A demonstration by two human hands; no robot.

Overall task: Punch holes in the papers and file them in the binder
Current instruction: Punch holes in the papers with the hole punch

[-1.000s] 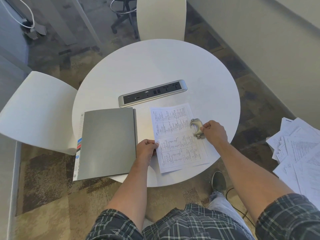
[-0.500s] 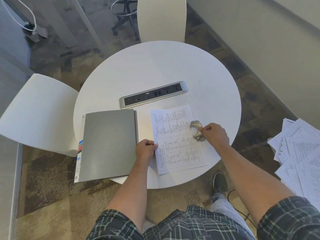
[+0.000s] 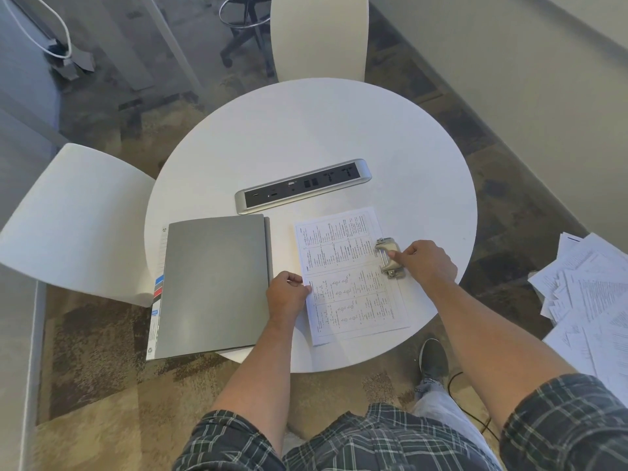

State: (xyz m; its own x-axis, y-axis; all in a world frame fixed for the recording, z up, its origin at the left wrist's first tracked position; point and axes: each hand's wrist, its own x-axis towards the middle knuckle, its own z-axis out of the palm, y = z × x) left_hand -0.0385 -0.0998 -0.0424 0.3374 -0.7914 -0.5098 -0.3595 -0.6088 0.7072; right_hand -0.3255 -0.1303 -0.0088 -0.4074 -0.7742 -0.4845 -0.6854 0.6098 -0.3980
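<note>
A printed paper sheet lies on the round white table near its front edge. A small metal hole punch sits over the middle of the sheet's right edge. My right hand holds the punch from the right, with a finger laid on its lever. My left hand has its fingers curled and holds the sheet's left edge. The grey binder lies closed to the left of the sheet, and its front corner hangs over the table edge.
A silver power strip is set in the table behind the sheet. White chairs stand at the left and the far side. A loose pile of papers lies to the right, below table height.
Both hands stay where they were, on the punch and the sheet's left edge. The view has only shifted slightly.
</note>
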